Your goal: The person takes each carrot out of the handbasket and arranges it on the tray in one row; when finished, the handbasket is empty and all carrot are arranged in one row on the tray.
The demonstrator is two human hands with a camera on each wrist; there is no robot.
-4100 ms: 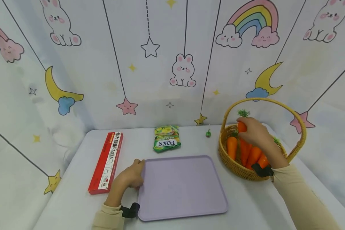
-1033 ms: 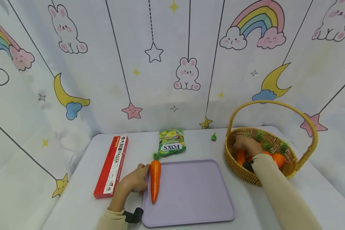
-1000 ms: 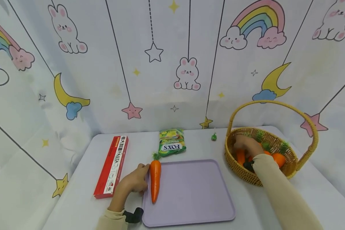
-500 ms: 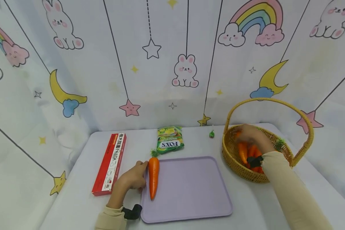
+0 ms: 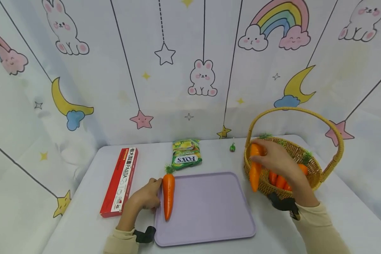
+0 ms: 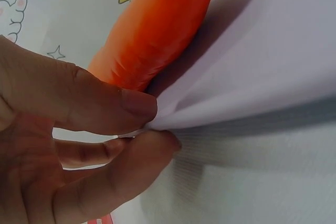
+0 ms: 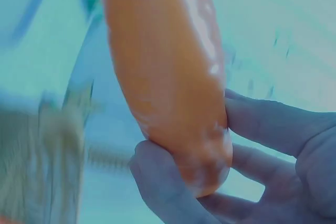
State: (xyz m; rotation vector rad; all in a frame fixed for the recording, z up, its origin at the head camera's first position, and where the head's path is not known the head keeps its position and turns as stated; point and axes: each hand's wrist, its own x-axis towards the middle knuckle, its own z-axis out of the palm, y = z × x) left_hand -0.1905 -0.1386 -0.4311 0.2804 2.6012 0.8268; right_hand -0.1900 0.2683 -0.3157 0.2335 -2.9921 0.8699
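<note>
My left hand pinches the left rim of a pale purple tray, thumb above and fingers below in the left wrist view. One carrot with a green top lies along the tray's left side, close to my thumb. My right hand grips a second carrot by its thick end, tip pointing down, at the left rim of the wicker basket. The right wrist view shows thumb and fingers around this carrot.
Several more carrots lie in the basket, under its tall arched handle. A red pasta box lies left of the tray. Behind it are a green FOX'S packet and a small green item. A patterned cloth hangs at the back.
A carrot came to lie on the tray's left side after the earliest frame. Since then my right hand has reached into the basket and lifted another carrot to its left rim. Left hand stays put.
</note>
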